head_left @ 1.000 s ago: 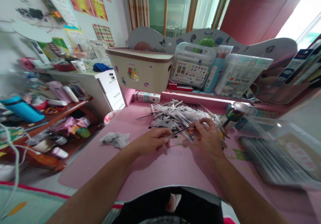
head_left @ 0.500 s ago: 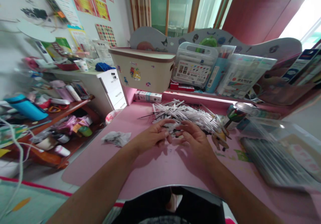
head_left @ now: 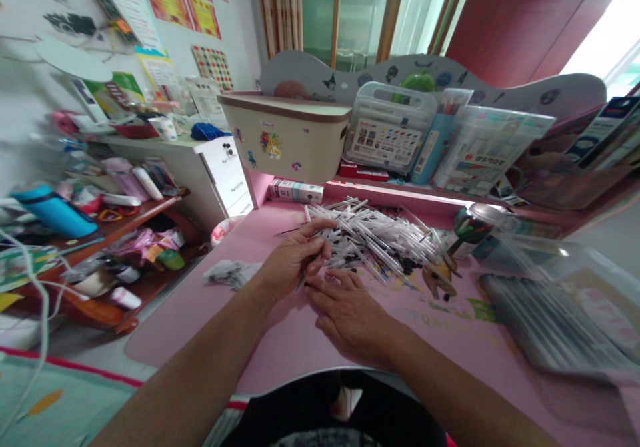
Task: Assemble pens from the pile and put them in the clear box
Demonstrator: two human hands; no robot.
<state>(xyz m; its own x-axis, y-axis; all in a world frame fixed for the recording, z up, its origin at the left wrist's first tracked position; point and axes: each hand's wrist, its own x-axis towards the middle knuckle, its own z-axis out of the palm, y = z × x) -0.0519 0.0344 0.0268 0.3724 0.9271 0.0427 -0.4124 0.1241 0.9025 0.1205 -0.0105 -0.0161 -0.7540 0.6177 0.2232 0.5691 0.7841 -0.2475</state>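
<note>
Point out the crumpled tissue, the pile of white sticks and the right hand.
Crumpled tissue (head_left: 228,273): head view, middle of its visible part.
Pile of white sticks (head_left: 373,232): head view, sticks near its middle.
Right hand (head_left: 353,315): head view, back of the hand.

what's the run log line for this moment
left hand: curled, contents unclear | right hand: close beside it | white sticks: piled on pink desk
</note>
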